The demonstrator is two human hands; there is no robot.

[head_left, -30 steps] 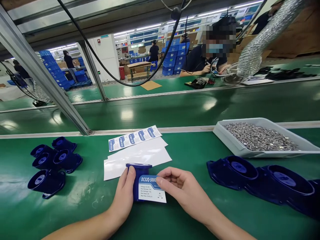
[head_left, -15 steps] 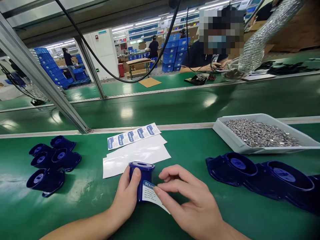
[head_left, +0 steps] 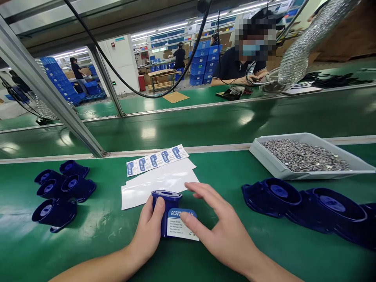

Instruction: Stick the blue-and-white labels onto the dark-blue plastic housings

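My left hand (head_left: 149,225) is closed round a dark blue plastic housing (head_left: 172,201), upright with its round end up. A white and blue printed label (head_left: 179,227) lies against the front of this housing, its right part sticking out past the side. My right hand (head_left: 221,229) is open, fingers spread, with the thumb tip over the label's printed face; I cannot tell how hard it presses. Behind the hands lies a sheet of similar labels (head_left: 157,159) on blank white backing sheets (head_left: 155,188).
Several blue housings (head_left: 54,211) stand at left, and more housings (head_left: 331,205) stand at right. A white tray (head_left: 273,166) of small metal screws sits behind those. A metal post (head_left: 63,102) rises at left, and a black cable (head_left: 129,88) hangs ahead. Across the bench a person (head_left: 232,68) works.
My right hand has let go of the label's edge, its fingers spreading and rising. The label, curled before, now lies flatter with its face toward me. The left hand stays in place.
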